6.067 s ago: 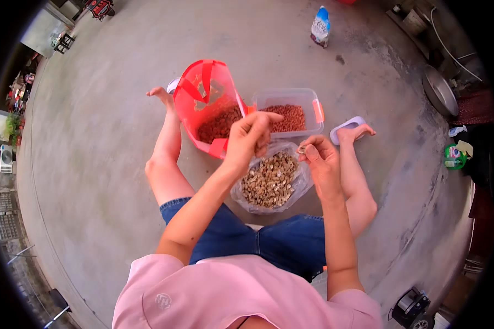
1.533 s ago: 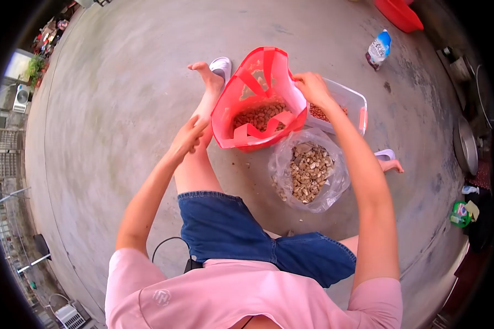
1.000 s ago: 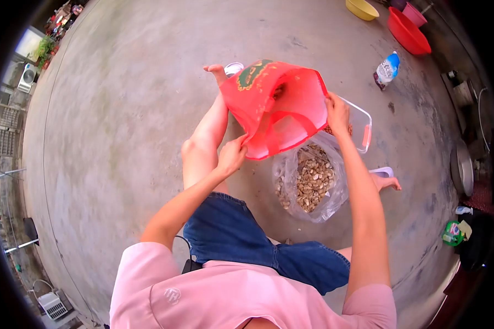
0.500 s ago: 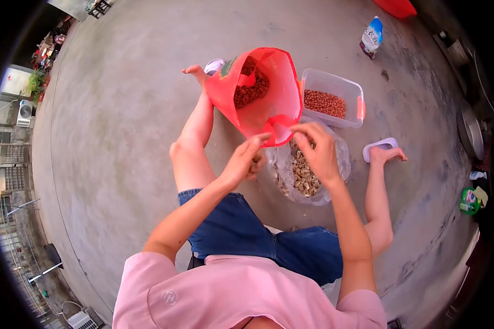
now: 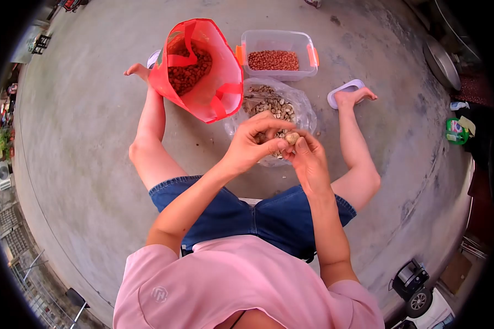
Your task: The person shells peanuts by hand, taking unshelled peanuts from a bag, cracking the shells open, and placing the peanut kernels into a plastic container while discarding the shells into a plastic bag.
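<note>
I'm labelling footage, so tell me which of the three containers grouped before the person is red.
The strap-handled bag on the left; the box is clear with orange clips, and the thin plastic bag of shells is clear.

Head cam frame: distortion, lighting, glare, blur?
Head view: heavy fisheye, black corners, the line in the grey concrete floor bowing at left; head view: soft light, faint shadows, mild sheen on the crumpled clear plastic bag; head view: small tan pod distinguishable where the bare left hand and right hand meet, fine texture unclear.
</note>
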The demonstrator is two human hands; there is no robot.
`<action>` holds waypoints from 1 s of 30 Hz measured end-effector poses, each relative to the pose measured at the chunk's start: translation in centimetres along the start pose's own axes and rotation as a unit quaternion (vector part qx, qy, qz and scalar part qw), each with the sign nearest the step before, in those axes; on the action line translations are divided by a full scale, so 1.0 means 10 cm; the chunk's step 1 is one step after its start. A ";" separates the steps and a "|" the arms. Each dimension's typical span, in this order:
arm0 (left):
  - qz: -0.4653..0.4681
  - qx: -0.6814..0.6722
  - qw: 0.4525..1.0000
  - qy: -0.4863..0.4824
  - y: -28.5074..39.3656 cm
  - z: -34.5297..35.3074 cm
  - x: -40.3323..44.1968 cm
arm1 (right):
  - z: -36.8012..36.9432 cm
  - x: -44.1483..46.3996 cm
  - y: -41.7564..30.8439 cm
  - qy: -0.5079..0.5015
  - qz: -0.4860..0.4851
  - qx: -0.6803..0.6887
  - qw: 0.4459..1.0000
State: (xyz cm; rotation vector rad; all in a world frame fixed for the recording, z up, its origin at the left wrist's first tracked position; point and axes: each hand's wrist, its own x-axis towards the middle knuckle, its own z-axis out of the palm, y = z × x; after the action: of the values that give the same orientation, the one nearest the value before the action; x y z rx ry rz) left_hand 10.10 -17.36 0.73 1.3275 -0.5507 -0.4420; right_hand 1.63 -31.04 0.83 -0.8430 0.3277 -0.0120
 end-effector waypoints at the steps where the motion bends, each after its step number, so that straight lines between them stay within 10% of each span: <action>1: 0.050 0.032 0.998 -0.020 0.00 0.01 0.01 | 0.02 0.01 0.01 -0.003 0.006 0.029 1.000; 16: -0.078 -0.069 0.994 -0.017 0.05 0.10 -0.13 | -0.03 0.02 0.11 -0.084 0.075 0.003 0.994; 19: -0.090 -0.039 0.994 -0.042 0.03 0.04 -0.09 | 0.03 0.01 0.06 -0.046 0.025 -0.035 0.998; 22: -0.076 0.001 0.996 -0.041 -0.12 0.04 -0.07 | 0.14 0.07 0.05 -0.006 -0.215 -0.394 0.894; 30: -0.220 -0.036 0.975 -0.024 -0.79 0.06 -0.21 | -0.40 0.23 0.70 -0.005 -0.025 -0.204 0.979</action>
State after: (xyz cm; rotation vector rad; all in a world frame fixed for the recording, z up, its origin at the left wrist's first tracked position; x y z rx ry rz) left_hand 8.18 -18.12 -7.23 1.3708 -0.2715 -0.8508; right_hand 1.85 -29.65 -7.41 -1.2570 0.3037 0.0141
